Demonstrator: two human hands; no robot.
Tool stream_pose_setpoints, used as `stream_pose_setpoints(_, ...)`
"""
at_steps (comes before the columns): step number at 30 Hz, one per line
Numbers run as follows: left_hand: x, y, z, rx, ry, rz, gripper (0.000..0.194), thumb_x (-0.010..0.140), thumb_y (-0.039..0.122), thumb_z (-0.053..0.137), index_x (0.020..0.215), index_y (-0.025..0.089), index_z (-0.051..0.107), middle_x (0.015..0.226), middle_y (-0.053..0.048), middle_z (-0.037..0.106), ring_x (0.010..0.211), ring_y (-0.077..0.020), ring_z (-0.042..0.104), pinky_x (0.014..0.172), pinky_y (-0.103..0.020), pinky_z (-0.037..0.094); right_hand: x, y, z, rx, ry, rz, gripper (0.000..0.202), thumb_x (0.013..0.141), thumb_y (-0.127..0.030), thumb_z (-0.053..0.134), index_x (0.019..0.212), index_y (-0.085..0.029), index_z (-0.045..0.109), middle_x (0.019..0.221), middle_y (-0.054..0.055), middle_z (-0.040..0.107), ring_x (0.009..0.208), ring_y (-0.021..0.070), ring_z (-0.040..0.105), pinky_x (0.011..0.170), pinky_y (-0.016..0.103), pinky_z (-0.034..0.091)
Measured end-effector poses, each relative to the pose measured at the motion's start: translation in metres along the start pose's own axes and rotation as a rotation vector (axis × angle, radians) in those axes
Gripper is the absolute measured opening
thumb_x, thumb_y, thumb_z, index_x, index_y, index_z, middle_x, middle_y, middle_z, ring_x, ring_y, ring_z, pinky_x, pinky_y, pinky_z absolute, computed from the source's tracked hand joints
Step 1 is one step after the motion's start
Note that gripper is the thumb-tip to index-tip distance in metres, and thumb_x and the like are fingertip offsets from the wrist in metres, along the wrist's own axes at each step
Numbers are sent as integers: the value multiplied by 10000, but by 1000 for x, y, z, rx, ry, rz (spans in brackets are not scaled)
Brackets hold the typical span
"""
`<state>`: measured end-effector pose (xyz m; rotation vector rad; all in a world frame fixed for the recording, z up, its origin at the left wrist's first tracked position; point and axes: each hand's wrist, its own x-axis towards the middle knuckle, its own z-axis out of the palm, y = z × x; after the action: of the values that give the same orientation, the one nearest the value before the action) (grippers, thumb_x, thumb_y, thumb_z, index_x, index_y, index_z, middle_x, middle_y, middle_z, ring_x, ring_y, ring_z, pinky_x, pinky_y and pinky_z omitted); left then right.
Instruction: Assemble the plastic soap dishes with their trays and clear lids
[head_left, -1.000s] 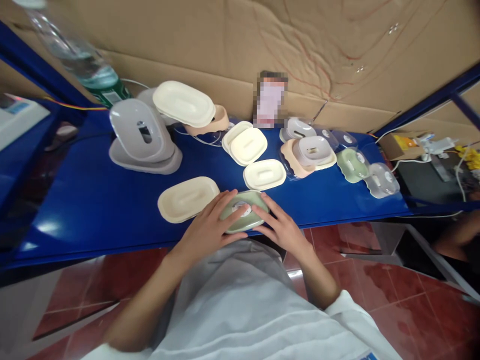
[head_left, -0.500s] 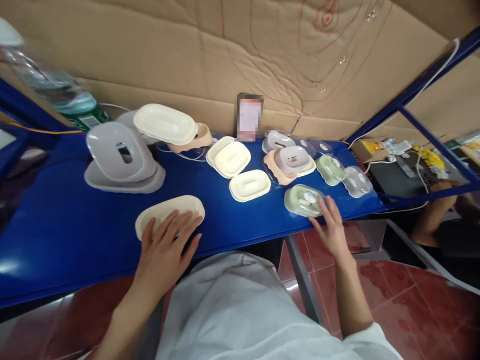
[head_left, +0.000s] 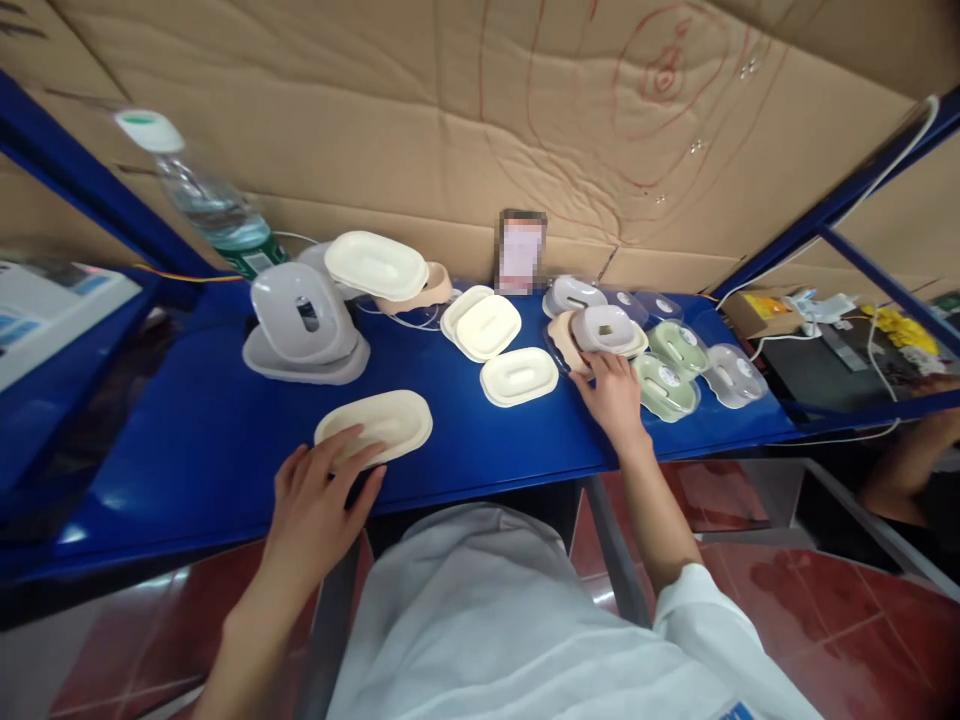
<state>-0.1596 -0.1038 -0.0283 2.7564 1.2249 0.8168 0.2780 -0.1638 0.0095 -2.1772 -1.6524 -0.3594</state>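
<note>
My left hand (head_left: 330, 495) is open, its spread fingertips resting over the near edge of a cream oval plastic dish (head_left: 401, 420) on the blue table. My right hand (head_left: 616, 400) reaches to the near side of a peach wavy-edged dish (head_left: 564, 340), fingers apart at its edge; whether they press on it I cannot tell. A light grey oval piece with a slot (head_left: 606, 328) lies on top of that dish. Just right of the hand sits a pale green dish under a clear cover (head_left: 667, 388). Another cream oval piece (head_left: 519, 377) lies between my hands.
Grey oval pieces (head_left: 300, 315) are stacked at the left, near a water bottle (head_left: 229, 215). More cream pieces (head_left: 487, 327) and a phone (head_left: 521, 250) stand farther back. A grey covered dish (head_left: 735, 375) is at the right. Another person's arm (head_left: 911, 460) shows beyond the blue frame (head_left: 877, 265).
My right hand has left the covered green dish and moved left to the peach dish. My left hand has slid back toward the near edge of the cream dish. The view has shifted left.
</note>
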Motion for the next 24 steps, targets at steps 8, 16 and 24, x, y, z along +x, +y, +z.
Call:
stream_pose_setpoints(8,0,-2,5,-39,58,-15,212,1078,305,602,1231,236,733,1415,-147,692,1235,-362,686,1062,-544,496,-14,7,-26,370,150,-78,387,1066,-518,650,1296,-229,765,1197,120,769,1136,323,697,1046,520,565)
stream_pose_setpoints(16,3,30,10,-242,46,98,322,1028,331,728,1336,268,656,1360,-108,697,1167,-284,704,1010,-446,541,-67,-64,-22,594,-88,-470,409,1088,-236,646,1494,-285,655,1362,77,750,1327,274,651,1146,492,554)
stream_pose_setpoints(24,4,54,21,-260,86,94,488,962,265,806,1409,294,613,1644,-179,453,1383,-347,594,1069,-499,589,-83,-97,-18,586,-233,-617,355,1100,-255,629,1452,-217,659,1441,101,718,1451,259,582,1229,474,471)
